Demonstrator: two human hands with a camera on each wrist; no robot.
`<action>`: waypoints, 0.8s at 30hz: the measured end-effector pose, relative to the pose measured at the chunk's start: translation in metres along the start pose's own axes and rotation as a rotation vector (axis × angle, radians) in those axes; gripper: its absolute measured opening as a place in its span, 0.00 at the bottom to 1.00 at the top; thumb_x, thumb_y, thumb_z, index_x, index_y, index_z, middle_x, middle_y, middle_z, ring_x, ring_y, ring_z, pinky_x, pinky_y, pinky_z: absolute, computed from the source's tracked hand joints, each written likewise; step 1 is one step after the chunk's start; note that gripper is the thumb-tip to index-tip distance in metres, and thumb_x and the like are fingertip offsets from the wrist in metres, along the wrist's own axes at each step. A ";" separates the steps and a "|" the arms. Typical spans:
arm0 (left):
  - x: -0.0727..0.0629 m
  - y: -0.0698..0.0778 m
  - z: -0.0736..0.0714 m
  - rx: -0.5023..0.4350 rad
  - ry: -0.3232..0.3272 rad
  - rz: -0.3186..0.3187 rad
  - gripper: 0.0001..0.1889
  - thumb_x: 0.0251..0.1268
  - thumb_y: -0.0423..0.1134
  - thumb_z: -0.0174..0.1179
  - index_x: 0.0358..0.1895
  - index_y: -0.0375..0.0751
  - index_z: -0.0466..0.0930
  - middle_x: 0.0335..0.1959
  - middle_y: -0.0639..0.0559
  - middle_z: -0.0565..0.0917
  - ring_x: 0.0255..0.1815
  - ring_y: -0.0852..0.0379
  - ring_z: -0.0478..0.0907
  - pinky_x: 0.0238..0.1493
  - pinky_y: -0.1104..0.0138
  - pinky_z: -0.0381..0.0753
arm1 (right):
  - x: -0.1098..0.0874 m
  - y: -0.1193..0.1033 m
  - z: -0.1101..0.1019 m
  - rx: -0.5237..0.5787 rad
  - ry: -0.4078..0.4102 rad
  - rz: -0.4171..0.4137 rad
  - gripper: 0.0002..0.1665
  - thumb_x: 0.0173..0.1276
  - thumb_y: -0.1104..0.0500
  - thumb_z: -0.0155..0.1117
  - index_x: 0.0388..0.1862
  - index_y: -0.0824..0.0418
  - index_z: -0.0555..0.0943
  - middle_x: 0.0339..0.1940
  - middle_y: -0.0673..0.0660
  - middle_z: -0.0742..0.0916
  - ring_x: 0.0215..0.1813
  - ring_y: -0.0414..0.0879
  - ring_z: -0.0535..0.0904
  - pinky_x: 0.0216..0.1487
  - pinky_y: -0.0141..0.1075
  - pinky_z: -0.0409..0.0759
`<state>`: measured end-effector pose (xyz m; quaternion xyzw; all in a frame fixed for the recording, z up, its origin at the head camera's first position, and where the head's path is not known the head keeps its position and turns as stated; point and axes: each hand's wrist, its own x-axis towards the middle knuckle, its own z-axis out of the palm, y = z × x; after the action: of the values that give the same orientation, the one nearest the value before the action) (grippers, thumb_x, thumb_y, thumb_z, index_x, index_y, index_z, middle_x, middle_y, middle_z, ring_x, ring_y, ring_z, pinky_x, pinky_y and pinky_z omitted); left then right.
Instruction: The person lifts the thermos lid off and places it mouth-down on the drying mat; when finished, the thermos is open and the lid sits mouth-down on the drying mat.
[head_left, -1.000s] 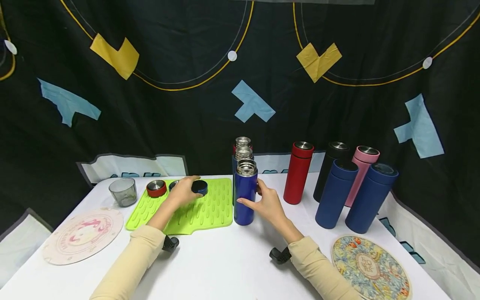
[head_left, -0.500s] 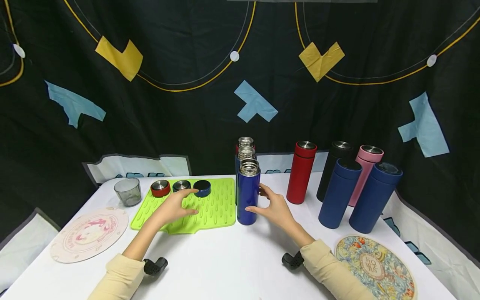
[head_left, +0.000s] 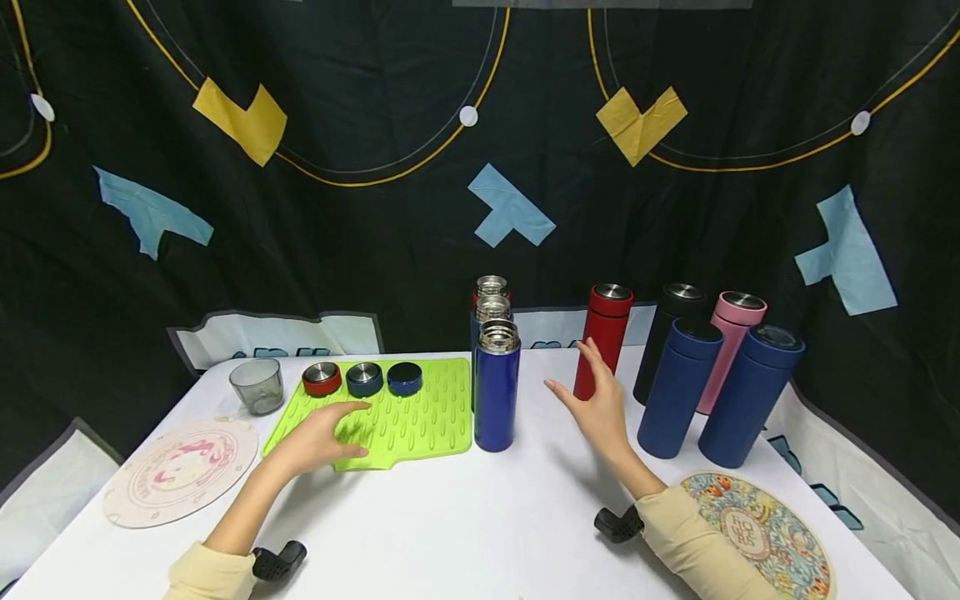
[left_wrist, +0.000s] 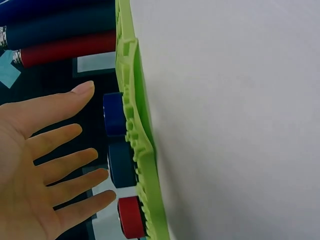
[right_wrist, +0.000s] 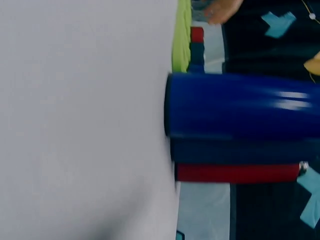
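Observation:
My left hand (head_left: 318,437) hovers over the front left of a green drying mat (head_left: 435,417), fingers spread and holding nothing. Behind it on the mat sit three flask lids in a row: a red lid (head_left: 321,382), a dark blue lid (head_left: 364,383) and a bright blue lid (head_left: 405,383). Right of the mat, a lidless bright blue flask (head_left: 496,400) stands upright. Lined up behind it are a dark blue flask (right_wrist: 225,151) and a red flask (right_wrist: 235,173), mostly hidden from the head view. My right hand (head_left: 597,408), empty with fingers apart, is right of the bright blue flask, overlapping a capped red flask (head_left: 600,342).
At the right stand a capped black flask (head_left: 660,350), a pink flask (head_left: 731,333) and two matte blue flasks (head_left: 678,392). In front lies a patterned round placemat (head_left: 712,492). A glass cup (head_left: 258,387) and a pale round placemat (head_left: 150,483) are at the left.
My left hand has drawn back from the bright blue lid towards the front left. My right hand has left the bright blue flask and moved right. The flask stands where it was.

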<state>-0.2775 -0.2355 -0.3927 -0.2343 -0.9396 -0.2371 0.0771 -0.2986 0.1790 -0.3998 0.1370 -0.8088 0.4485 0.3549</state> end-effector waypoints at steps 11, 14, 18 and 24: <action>-0.009 -0.015 -0.001 -0.016 -0.040 -0.043 0.37 0.45 0.42 0.76 0.60 0.29 0.73 0.57 0.31 0.76 0.60 0.29 0.69 0.60 0.41 0.68 | 0.023 0.022 -0.014 0.045 0.155 0.126 0.54 0.58 0.54 0.74 0.77 0.59 0.53 0.73 0.62 0.65 0.70 0.60 0.63 0.62 0.62 0.67; -0.010 -0.018 0.000 -0.017 -0.060 -0.046 0.38 0.45 0.43 0.76 0.60 0.29 0.73 0.57 0.30 0.76 0.60 0.29 0.69 0.60 0.41 0.67 | 0.027 0.031 -0.012 0.048 0.165 0.183 0.55 0.59 0.53 0.73 0.77 0.60 0.51 0.72 0.64 0.66 0.70 0.61 0.62 0.63 0.64 0.65; -0.011 -0.019 0.001 -0.023 -0.082 -0.051 0.38 0.45 0.45 0.76 0.60 0.29 0.73 0.57 0.30 0.76 0.60 0.29 0.69 0.60 0.40 0.67 | 0.032 0.045 -0.009 0.048 0.164 0.237 0.56 0.59 0.53 0.73 0.77 0.61 0.50 0.71 0.67 0.66 0.70 0.61 0.61 0.63 0.64 0.63; -0.014 -0.015 0.000 -0.023 -0.131 -0.074 0.38 0.43 0.46 0.76 0.59 0.31 0.75 0.57 0.31 0.76 0.61 0.29 0.69 0.60 0.41 0.67 | 0.037 0.062 -0.004 0.044 0.160 0.242 0.56 0.59 0.55 0.73 0.77 0.63 0.49 0.72 0.68 0.65 0.71 0.63 0.62 0.65 0.62 0.62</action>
<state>-0.2727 -0.2526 -0.4027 -0.2152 -0.9479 -0.2348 0.0037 -0.3567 0.2206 -0.4114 0.0100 -0.7784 0.5151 0.3586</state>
